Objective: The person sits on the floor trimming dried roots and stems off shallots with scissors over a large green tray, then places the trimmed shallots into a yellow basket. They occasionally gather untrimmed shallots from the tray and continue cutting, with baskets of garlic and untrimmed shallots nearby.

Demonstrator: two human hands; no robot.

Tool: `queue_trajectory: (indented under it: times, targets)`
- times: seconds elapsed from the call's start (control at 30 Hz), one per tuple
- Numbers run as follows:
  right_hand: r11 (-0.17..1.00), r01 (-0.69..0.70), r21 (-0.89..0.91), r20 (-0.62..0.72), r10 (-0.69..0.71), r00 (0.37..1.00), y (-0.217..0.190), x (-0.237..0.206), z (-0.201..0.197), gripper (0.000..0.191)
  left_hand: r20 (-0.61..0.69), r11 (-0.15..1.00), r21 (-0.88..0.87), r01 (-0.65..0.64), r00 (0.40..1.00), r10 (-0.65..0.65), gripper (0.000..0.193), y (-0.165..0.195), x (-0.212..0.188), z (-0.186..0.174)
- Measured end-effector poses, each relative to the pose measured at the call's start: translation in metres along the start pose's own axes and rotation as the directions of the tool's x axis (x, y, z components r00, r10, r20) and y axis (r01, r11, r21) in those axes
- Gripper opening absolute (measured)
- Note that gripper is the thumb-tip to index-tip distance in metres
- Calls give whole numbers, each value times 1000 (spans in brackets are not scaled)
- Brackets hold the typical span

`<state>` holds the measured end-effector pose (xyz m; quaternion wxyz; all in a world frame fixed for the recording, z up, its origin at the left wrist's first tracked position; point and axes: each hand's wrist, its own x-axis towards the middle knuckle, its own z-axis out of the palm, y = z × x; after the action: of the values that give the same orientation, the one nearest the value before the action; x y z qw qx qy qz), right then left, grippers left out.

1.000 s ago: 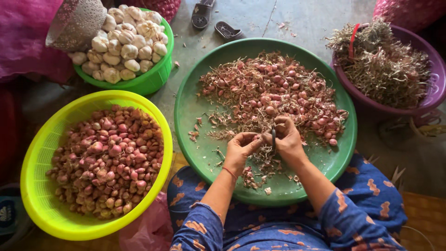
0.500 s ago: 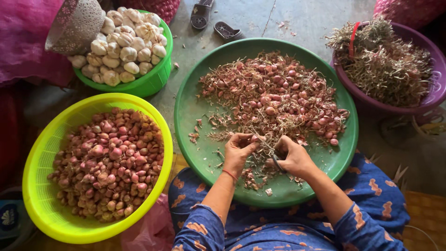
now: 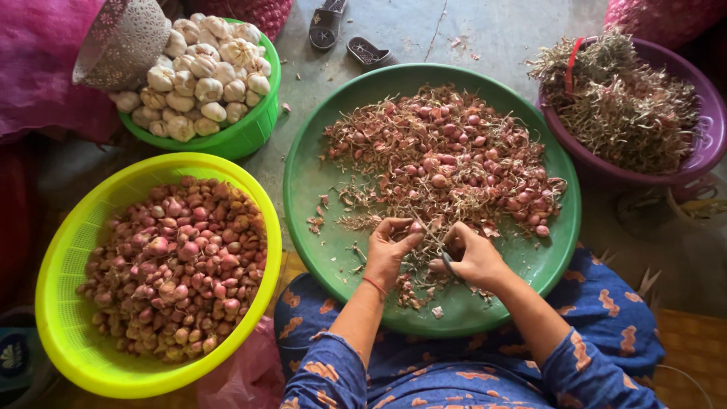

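A big round green tray (image 3: 318, 189) holds a heap of small red shallots (image 3: 454, 159) with dry stems and peelings. My left hand (image 3: 388, 254) is at the near edge of the heap, pinching one shallot (image 3: 414, 226) between thumb and fingers. A red thread circles that wrist. Just to the right, my right hand (image 3: 478, 259) is closed around what looks like a small pair of scissors (image 3: 447, 262), its tip pointing at the held shallot. Both forearms come up from blue patterned sleeves.
A yellow-green basket (image 3: 68, 257) of trimmed shallots stands at the left. A green bowl (image 3: 242, 136) of garlic bulbs, with a perforated cup (image 3: 121, 42) leaning on it, is behind it. A purple basin (image 3: 704, 151) of dry stems is at the right. Two sandals (image 3: 348, 34) lie on the concrete floor.
Both hands drew back from the heap toward the tray's near rim, parted briefly, then came together again. The left hand now pinches a single shallot.
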<state>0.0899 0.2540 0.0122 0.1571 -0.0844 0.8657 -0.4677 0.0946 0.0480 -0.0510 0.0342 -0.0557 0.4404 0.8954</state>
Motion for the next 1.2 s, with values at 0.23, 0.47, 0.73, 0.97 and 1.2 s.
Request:
queue_trajectory:
  times: [0.23,0.47,0.73,0.97,1.2]
  targets:
    - [952,-116,284,-54,137,989,-9,7,-1,45,41,998,54,-16,999,14,33,7,-3,3]
    - [782,107,614,-140,-26,990,3,23,11,52,82,897,426,-115,993,89,51,12,-12,19]
    - [667,128,734,-196,27,980,6,23,14,45,133,984,-109,138,983,-123,38,2,-9,11]
    - [707,148,691,-147,-62,987,-9,15,9,48,166,966,257,-19,986,-24,49,6,-11,11]
    - [605,182,775,-223,-9,975,-8,16,8,38,94,894,406,-189,982,164,49,16,-18,24]
